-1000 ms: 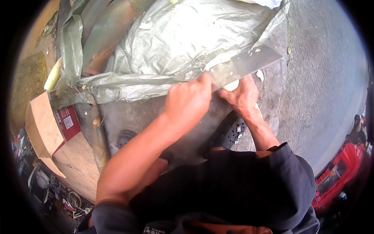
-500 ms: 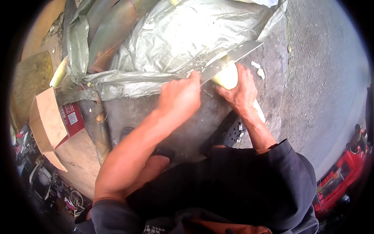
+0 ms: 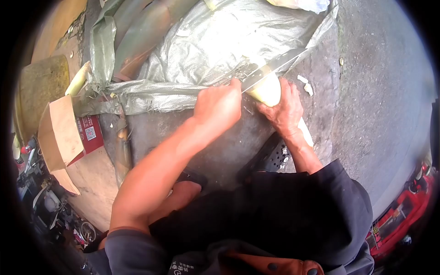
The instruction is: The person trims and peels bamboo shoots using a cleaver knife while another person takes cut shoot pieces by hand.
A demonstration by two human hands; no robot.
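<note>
My left hand is closed round the handle of a large knife. The broad blade points up and right and lies against the top of a pale, peeled shoot. The blade is slightly blurred. On the right, my right hand wraps round the side of the shoot, with its thumb near the lower end. A pale length shows beside the right wrist. White scraps lie on the ground to the right of the hand.
A silvery woven sack spreads ahead, with large unpeeled shoots at its left. An open cardboard box, a pale shoot and a brown shoot are at left. My shoe is below the right hand.
The knife has drawn back from over the right hand to the shoot's upper left side, exposing more of the pale shoot. The view has shifted slightly, moving the box and sack rightward.
</note>
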